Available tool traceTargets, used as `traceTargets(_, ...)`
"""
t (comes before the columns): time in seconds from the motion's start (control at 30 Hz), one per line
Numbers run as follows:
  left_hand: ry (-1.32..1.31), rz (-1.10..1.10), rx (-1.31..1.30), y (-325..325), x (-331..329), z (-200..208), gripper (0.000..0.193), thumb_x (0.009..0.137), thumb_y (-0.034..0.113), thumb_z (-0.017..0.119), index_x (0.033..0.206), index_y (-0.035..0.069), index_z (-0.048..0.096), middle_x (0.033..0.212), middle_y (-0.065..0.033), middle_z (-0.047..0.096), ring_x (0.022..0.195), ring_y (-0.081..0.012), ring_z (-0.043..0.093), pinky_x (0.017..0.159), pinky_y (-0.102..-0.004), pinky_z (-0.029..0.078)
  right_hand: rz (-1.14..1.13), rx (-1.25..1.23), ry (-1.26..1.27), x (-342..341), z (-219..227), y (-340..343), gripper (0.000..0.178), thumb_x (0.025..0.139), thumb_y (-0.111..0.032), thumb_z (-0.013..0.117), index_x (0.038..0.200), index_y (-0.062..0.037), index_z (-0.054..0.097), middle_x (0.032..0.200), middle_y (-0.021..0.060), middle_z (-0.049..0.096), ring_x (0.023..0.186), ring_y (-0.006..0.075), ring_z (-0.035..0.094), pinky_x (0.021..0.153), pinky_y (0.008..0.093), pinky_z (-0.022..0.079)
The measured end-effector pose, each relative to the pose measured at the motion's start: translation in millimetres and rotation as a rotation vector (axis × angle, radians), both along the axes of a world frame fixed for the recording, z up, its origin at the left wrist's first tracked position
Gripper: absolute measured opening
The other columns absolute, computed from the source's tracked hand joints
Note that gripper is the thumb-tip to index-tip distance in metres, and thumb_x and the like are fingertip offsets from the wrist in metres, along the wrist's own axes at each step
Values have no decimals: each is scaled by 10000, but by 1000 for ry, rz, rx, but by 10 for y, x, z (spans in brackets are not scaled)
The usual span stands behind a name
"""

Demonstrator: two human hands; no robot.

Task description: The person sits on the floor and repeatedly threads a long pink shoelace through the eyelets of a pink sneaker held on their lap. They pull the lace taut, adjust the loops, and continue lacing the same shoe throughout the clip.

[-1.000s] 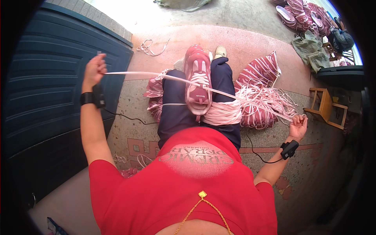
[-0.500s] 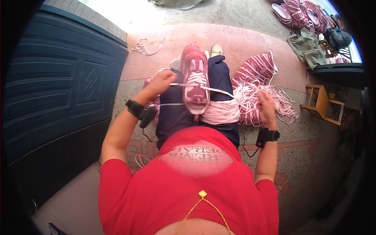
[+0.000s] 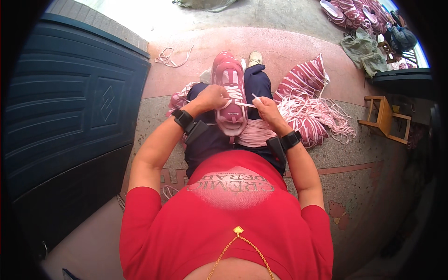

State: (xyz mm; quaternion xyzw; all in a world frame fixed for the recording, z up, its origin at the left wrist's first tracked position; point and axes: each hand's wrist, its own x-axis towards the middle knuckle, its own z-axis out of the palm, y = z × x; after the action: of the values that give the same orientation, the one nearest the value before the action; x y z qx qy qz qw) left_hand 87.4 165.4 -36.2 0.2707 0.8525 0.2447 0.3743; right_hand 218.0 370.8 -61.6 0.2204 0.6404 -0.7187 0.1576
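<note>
A pink sneaker [image 3: 225, 65] rests on my thighs with its toe pointing away from me; pale laces zigzag through its upper part. At its left side, my left hand [image 3: 213, 97] is closed, fingers pinching a loop of lace near the tongue. My right hand [image 3: 268, 112], just right of the shoe, grips the other stretch of white shoelace [image 3: 246, 105], and a short end sticks up above the thumb. The lace runs taut between the two hands across the tongue. Beneath my right hand a bundle of pale pink laces [image 3: 253, 136] lies over my right thigh.
Right of my leg lie a heap of loose laces [image 3: 322, 112] and a pink-and-white striped stack [image 3: 303, 79]. A wooden stool [image 3: 383, 119] stands farther right. On the left is a dark blue door [image 3: 70, 88]. A loose lace [image 3: 173, 58] lies on the floor ahead; a shoe pile [image 3: 357, 16] is far right.
Both hands have come inward to the shoe from either side. The long laces that were pulled out wide are now drawn short between them.
</note>
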Motion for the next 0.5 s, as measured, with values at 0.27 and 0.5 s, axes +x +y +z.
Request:
traceTargets(0.27,651,-108,83,-65,146,74,174,792,212,578,797,39,559,701,-172,609,687,-357,619,604,-434,487,219,748,240,-165,-158,-75,360,904,-316,481,844,14,610,805,253,606,817,441,572,730,471,442)
traceTargets(0.5,492,76,326,-182,197,-195,121,809,132,608,817,34,536,725,-146,597,640,-284,603,563,-356,476,480,620,127,-160,111,-34,397,900,-332,478,825,24,637,777,248,605,813,408,594,718,465,445)
